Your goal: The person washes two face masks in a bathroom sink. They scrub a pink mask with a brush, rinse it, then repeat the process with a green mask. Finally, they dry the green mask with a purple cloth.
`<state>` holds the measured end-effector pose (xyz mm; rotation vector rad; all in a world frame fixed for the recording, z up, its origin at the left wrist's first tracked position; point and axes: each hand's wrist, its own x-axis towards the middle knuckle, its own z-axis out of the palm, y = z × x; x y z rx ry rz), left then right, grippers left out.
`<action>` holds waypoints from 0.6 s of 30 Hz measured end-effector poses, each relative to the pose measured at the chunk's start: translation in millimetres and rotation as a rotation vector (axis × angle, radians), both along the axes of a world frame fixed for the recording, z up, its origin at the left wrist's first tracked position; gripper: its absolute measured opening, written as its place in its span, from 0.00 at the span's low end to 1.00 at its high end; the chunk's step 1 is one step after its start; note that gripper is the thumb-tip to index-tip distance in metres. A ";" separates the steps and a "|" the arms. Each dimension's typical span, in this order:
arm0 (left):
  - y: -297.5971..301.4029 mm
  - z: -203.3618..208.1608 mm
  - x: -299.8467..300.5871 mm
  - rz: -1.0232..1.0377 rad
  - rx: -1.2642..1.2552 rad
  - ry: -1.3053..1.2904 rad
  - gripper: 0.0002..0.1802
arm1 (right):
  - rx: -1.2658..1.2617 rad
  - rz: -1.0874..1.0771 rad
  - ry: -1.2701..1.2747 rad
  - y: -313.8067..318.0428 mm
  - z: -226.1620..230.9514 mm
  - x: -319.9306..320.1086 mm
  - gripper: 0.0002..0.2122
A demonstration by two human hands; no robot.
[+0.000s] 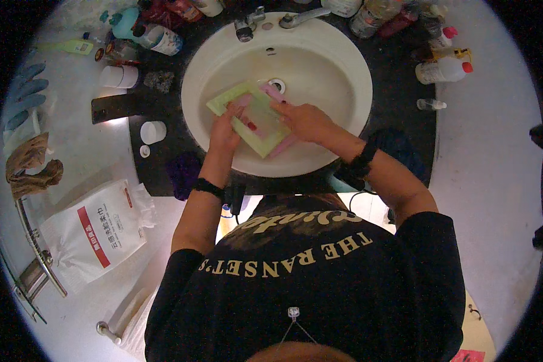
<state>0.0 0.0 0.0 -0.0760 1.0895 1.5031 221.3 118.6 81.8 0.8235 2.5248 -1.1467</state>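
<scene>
Over the basin of the white oval sink (350, 90), a pale green rectangular tray (265, 119) with a raised rim is held tilted in both hands. My left hand (225, 128) grips its left side, the fingers reaching onto the middle. My right hand (309, 122) closes on the right edge. A pink flat piece (273, 92) shows behind the tray at its upper right edge and again along the lower right. How the two pieces fit together is hidden. The drain (277, 86) lies just beyond them. Black bands circle both wrists.
A faucet (245, 30) and a lever handle (304, 18) stand at the sink's far rim. Bottles and jars crowd the dark counter, including a white bottle with a red cap (443, 70). A black phone-like slab (111, 107) and a white jar (153, 132) sit left. A white tissue bag (102, 232) hangs lower left.
</scene>
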 end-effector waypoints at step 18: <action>2.0 10.7 22.9 -0.068 0.070 0.062 0.28 | -0.191 0.136 0.048 55.7 -66.6 -61.8 0.21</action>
